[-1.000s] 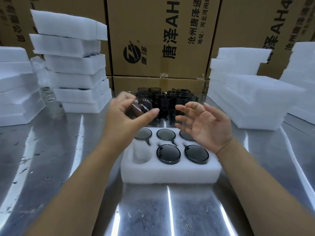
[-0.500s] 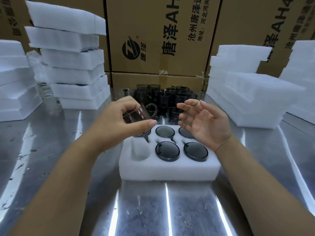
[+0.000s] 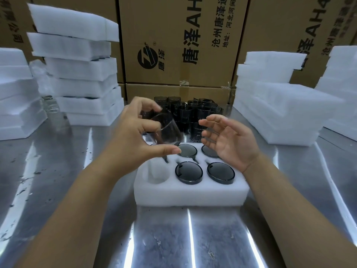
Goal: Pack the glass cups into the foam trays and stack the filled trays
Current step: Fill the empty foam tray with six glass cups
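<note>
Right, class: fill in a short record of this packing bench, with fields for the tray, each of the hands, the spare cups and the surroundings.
Foam tray: four seated cups visible; front-left pocket empty; back-left pocket hidden
Left hand: grips a dark glass cup, tilted, above the tray's left side
Right hand: open, holding nothing, above the tray's back right
Loose cups: clustered behind the tray
Surroundings: foam stacks on both sides, cardboard boxes behind, metal table

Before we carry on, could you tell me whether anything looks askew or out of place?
The stack of foam trays at the back left is uneven: its layers sit offset and the top one tilts. Nothing looks spilled.
</note>
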